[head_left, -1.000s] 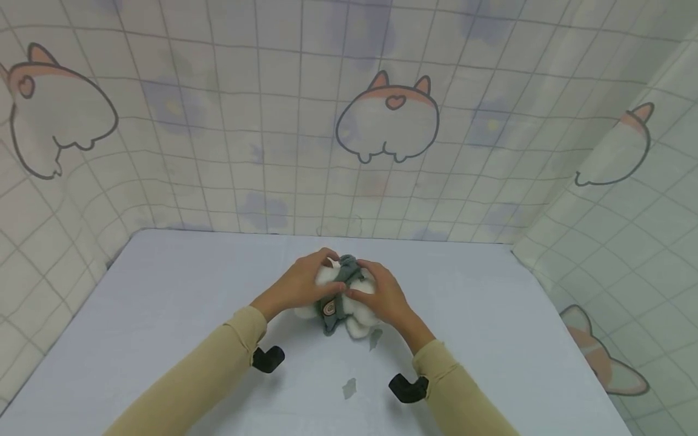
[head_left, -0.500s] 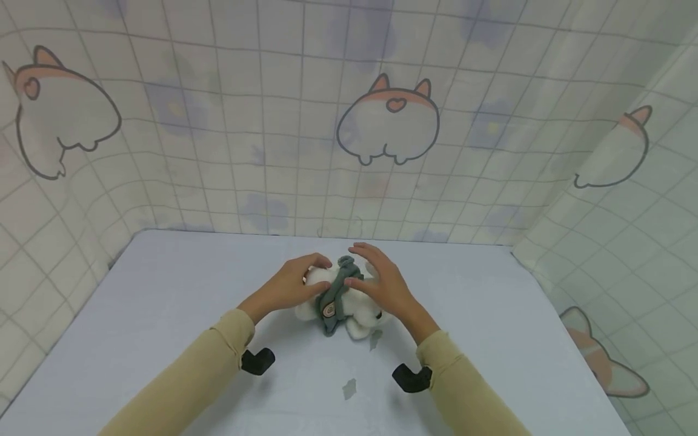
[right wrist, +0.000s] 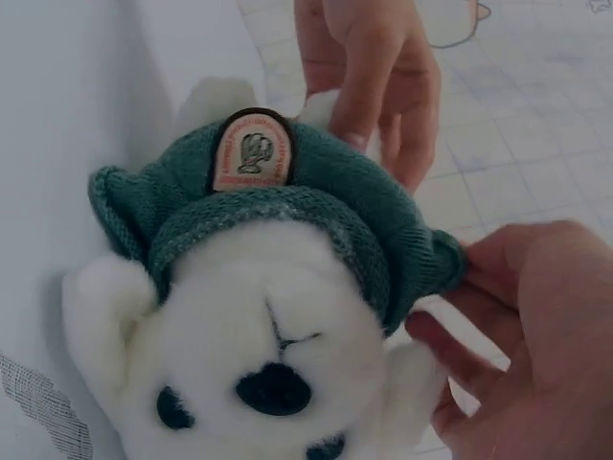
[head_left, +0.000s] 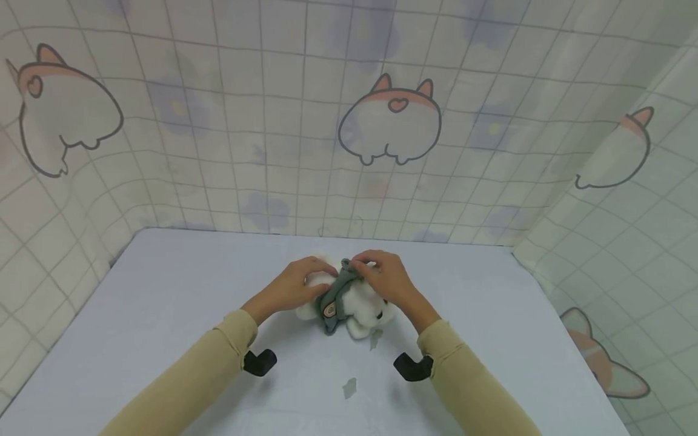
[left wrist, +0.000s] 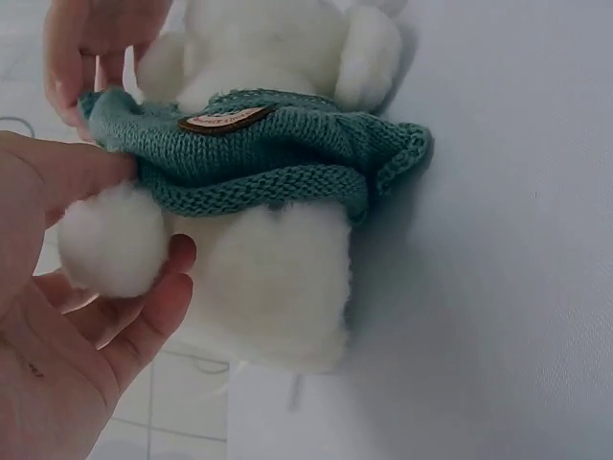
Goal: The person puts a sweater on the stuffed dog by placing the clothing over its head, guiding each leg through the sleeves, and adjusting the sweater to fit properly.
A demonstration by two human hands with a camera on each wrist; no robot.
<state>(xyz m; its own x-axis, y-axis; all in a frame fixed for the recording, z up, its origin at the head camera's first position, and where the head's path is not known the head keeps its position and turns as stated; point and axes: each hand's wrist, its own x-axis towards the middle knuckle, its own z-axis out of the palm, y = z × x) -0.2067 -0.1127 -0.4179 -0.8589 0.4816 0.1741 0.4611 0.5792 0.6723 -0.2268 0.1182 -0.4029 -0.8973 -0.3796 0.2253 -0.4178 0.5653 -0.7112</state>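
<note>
A white plush bear (head_left: 366,307) in a green knitted sweater (right wrist: 354,196) lies on its side arm on the table, its head toward the right. Dark eyes and a black nose (right wrist: 274,389) show in the right wrist view. My left hand (head_left: 291,284) holds the bear's upper leg (left wrist: 115,240), thumb on one side and fingers curled on the other, close to the sweater's hem. The sweater's raised sleeve end (right wrist: 442,261) is pinched between thumb and fingers of my right hand (head_left: 389,278). A badge (right wrist: 253,153) sits on the sweater's front.
The white table (head_left: 207,272) has grey patches (head_left: 349,388) in front of the bear. Black wrist cameras (head_left: 260,363) jut inward from both cuffs. A grid-patterned curtain (head_left: 272,121) with cartoon animals stands behind the table and along its sides.
My left hand has shifted left, off the sweater's middle onto the leg. My right hand lifted with fingers spread, uncovering the bear's face, then came down and pinched the sleeve end.
</note>
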